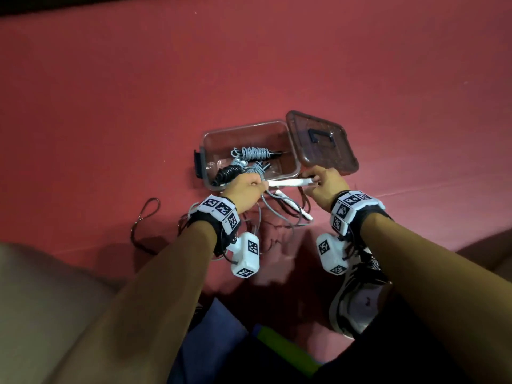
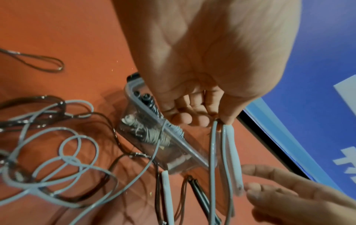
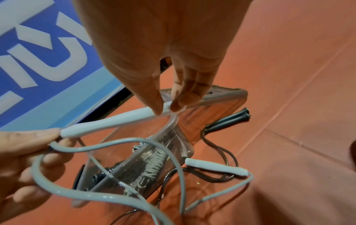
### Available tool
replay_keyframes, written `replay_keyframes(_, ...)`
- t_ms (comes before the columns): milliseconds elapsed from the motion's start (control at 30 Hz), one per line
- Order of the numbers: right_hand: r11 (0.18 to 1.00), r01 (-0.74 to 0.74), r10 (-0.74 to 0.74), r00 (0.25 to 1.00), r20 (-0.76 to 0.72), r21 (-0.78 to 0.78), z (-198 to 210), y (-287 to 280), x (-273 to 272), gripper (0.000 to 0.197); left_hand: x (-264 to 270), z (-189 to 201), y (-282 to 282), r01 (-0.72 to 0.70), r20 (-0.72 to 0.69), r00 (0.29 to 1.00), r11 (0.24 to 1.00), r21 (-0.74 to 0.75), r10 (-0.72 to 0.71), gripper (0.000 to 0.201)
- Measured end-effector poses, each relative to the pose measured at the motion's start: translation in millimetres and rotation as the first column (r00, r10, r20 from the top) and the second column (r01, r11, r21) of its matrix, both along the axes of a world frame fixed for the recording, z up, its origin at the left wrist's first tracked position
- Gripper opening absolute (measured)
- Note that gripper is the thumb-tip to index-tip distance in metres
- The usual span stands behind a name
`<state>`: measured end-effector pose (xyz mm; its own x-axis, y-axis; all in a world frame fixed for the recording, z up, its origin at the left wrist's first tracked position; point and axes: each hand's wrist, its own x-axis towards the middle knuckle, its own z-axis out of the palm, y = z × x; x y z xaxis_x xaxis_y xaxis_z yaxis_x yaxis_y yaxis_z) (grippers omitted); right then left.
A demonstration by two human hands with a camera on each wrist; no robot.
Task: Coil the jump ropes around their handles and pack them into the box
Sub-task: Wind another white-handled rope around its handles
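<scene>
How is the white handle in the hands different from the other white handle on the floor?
The held white handle is up in the air, pinched at one end by the left hand and at the other by the right hand; the loose white handle lies on the red floor, untouched. The held one hangs over the clear box; the loose one lies beside it. Both are slim, white and joined to grey rope.

Red floor point(image 1: 277, 65) bears box point(image 1: 210, 139), lid point(image 1: 332, 156), ropes point(image 1: 144, 217).
</scene>
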<state>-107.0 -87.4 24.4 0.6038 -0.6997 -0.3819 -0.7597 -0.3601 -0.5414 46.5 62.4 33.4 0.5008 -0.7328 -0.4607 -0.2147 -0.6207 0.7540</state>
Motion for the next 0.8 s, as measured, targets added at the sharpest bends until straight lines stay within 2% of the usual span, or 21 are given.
replay_keyframes(100, 0.998, -0.065, 0.066, 0.998, -0.017, 0.02, 20, 6, 4, 0.023, 10, 24, 11, 0.015, 0.033, 0.999, 1.0, -0.027, -0.014, 0.035)
replay_keyframes(167, 0.994, -0.103, 0.102, 0.994, 0.024, 0.03, 33, 13, 7, 0.019, 15, 38, 16, 0.029, 0.066, 0.997, 0.999, -0.034, -0.026, 0.038)
replay_keyframes(267, 0.985, -0.17, 0.167, 0.982, 0.086, 0.033, 50, 23, 13, 0.017, 20, 53, 23, 0.039, 0.09, 0.995, 0.999, -0.032, -0.036, 0.033)
replay_keyframes(367, 0.97, -0.241, 0.239, 0.97, 0.054, 0.037, 53, 29, 18, 0.014, 21, 58, 29, 0.048, 0.117, 0.992, 0.998, -0.044, -0.043, 0.032)
replay_keyframes(567, 0.967, -0.246, 0.25, 0.967, -0.059, 0.066, 16, 39, 17, 0.007, 11, 29, 40, 0.047, 0.103, 0.994, 0.999, 0.005, -0.047, 0.032)
replay_keyframes(633, 0.97, -0.219, 0.227, 0.972, -0.06, 0.108, 2, 43, 17, 0.013, 8, 17, 41, 0.032, 0.087, 0.996, 0.999, 0.022, -0.033, 0.035)
replay_keyframes(800, 0.966, -0.221, 0.237, 0.963, -0.125, 0.135, -21, 52, 21, 0.004, 4, -11, 38, 0.035, 0.096, 0.994, 0.992, 0.119, -0.047, 0.035)
